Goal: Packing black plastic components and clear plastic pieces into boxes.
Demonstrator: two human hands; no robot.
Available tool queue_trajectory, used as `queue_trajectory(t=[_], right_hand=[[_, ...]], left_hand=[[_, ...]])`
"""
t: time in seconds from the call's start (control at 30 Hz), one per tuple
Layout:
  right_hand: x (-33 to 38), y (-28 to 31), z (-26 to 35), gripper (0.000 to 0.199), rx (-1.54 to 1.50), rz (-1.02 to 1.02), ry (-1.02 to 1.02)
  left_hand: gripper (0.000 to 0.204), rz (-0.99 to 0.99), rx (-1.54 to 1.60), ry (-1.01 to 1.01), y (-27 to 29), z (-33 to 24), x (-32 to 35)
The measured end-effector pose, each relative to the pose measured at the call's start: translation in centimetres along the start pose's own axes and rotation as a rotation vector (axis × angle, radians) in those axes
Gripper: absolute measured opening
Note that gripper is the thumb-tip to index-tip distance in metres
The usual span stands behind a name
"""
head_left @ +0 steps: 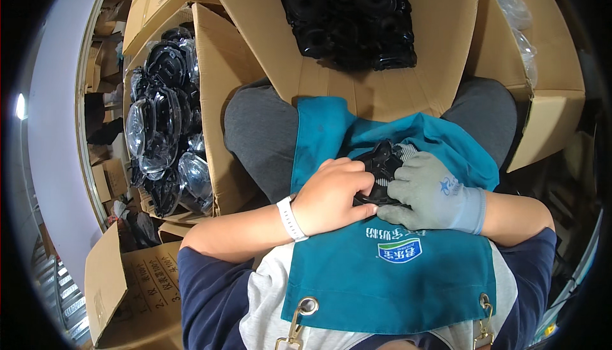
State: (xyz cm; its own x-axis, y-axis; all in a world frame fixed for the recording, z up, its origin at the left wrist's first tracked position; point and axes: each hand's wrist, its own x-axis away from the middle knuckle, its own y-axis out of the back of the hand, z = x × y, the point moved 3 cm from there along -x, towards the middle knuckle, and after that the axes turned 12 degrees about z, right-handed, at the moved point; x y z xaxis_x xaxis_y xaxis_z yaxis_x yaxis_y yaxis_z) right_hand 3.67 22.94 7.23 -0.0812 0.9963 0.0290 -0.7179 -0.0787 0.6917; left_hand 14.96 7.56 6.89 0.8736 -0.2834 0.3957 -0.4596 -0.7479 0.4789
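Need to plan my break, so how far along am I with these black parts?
Looks done: the box on your left is heaped with shiny bagged pieces. In hand: the left hand and gloved right hand both grip one black part over the apron. Left: a stack of black parts on the cardboard ahead.

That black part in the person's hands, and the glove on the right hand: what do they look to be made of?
The black part looks like moulded plastic with a dull sheen, judging by its faint highlights and crisp edges, though the hands hide much of it. The glove on the right hand seems knitted grey fabric with a matte surface and a ribbed cuff; a palm coating cannot be seen. The left hand is bare.
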Motion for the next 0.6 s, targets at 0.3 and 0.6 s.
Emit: queue_trajectory(t=[0.3,0.6], right_hand=[[0.3,-0.7,-1.1,0.031,-0.075,-0.012,-0.094],[0.4,-1.4,-1.3,0.035,-0.489,-0.027,-0.201]], left_hand=[[0.041,-0.151,0.019,0.05,0.4,0.8,-0.1],[0.087,-0.153,0.239,-0.227,-0.5,3.2,-1.6]])
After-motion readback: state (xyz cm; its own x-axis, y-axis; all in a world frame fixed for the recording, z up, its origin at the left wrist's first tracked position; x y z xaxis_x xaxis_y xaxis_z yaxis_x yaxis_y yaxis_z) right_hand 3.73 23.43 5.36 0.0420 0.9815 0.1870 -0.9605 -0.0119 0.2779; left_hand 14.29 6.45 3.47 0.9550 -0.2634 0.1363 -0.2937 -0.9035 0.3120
